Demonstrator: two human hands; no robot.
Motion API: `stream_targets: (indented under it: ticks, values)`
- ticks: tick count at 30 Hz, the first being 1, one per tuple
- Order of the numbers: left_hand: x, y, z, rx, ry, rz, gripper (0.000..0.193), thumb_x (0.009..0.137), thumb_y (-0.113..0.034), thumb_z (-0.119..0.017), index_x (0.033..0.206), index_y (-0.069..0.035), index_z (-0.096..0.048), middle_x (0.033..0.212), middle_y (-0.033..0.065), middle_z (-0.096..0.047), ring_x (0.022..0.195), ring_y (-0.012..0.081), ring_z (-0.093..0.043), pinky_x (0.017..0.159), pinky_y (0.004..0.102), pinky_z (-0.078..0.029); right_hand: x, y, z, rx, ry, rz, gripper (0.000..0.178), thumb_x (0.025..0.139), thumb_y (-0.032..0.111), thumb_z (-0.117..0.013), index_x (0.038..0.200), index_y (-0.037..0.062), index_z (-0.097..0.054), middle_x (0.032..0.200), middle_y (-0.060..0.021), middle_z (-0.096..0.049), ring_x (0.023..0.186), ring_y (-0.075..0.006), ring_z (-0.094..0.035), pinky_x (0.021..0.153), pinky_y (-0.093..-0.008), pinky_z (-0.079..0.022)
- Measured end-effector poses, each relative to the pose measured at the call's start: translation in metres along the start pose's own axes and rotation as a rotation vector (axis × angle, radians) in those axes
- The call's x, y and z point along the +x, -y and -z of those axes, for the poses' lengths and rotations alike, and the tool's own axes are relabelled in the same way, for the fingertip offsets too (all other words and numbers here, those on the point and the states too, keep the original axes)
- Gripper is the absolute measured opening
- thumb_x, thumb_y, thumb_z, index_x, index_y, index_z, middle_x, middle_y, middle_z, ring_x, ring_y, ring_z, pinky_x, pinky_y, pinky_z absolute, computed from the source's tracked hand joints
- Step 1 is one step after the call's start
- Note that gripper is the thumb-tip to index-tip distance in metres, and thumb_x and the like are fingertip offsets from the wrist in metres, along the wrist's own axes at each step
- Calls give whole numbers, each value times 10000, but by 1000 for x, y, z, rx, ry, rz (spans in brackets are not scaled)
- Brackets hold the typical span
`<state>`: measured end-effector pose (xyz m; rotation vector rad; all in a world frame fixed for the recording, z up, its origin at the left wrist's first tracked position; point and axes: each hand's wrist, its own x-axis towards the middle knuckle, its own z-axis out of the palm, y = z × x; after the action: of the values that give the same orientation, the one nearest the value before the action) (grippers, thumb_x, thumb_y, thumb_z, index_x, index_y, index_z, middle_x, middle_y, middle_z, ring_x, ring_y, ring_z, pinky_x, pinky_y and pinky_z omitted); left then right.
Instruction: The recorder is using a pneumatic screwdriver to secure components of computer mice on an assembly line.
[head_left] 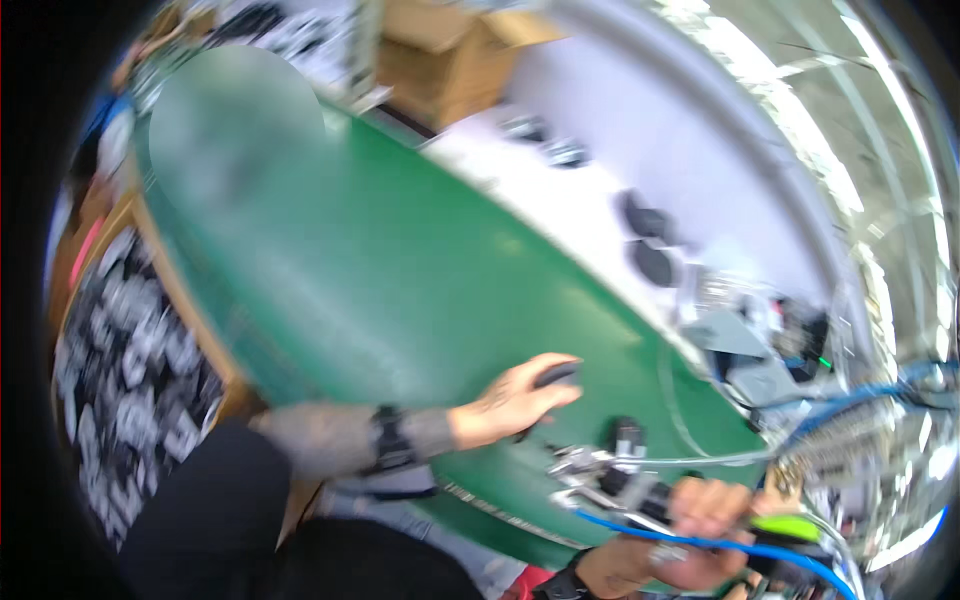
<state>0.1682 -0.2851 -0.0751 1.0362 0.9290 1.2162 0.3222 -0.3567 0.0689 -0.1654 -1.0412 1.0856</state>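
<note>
My left hand [510, 405] is over the green work surface [400, 280]. Its thumb and fingers close on a small black rounded piece [558, 374]; blur hides its exact kind. At the lower right, my right hand [690, 535] is curled round a dark tool with a lime-green part [790, 526] beyond the fingers. A blue hose [720, 545] passes across that hand. Between the hands stands a metal fixture [580, 470], with another black piece [627, 436] beside it. Both wrists wear dark bands.
A large box of black and clear-wrapped pieces [130, 350] stands at the left. On the white ledge [560, 200] lie dark discs [650, 255] and small wrapped parts. A cardboard box [450, 65] sits at the far end. Grey boxes [745, 350] and blue hoses crowd the right.
</note>
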Motion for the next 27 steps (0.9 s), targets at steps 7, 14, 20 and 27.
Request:
stream_targets:
  ticks: [7, 14, 20, 27]
  values:
    - [-1, -11, 25, 1127, 75, -616, 672, 718, -182, -726, 1313, -46, -447, 1460, 243, -238, 1291, 424, -336, 1074, 450, -307, -1, 14, 10, -582, -395, 284, 314, 876, 55, -561, 1177, -3, -493, 1018, -76, -579, 846, -146, -548, 745, -294, -472]
    - [11, 2, 16, 809, 4, -559, 513, 811, -130, -616, 1290, -34, -460, 1440, 180, -310, 1273, 347, -391, 1030, 402, -364, -39, 40, 35, -1397, -270, 362, 705, 874, 144, -596, 1399, -117, -205, 1348, -293, -368, 1215, -407, -413, 1043, -408, -314]
    - [6, 10, 23, 648, 13, -426, 385, 816, -115, -604, 1180, -33, -512, 1370, 163, -386, 1232, 311, -436, 1013, 387, -374, -116, 37, 85, -1494, -340, 371, 502, 858, 114, -615, 1292, -39, -414, 1303, -206, -445, 1109, -302, -528, 911, -355, -454]
    - [2, 14, 21, 908, 66, -488, 491, 792, -153, -627, 1247, -38, -483, 1413, 207, -340, 1254, 380, -400, 1040, 403, -342, -149, -1, 128, -1082, -831, 31, 273, 916, 111, -580, 1147, -5, -491, 1116, -112, -517, 914, -151, -572, 769, -267, -484]
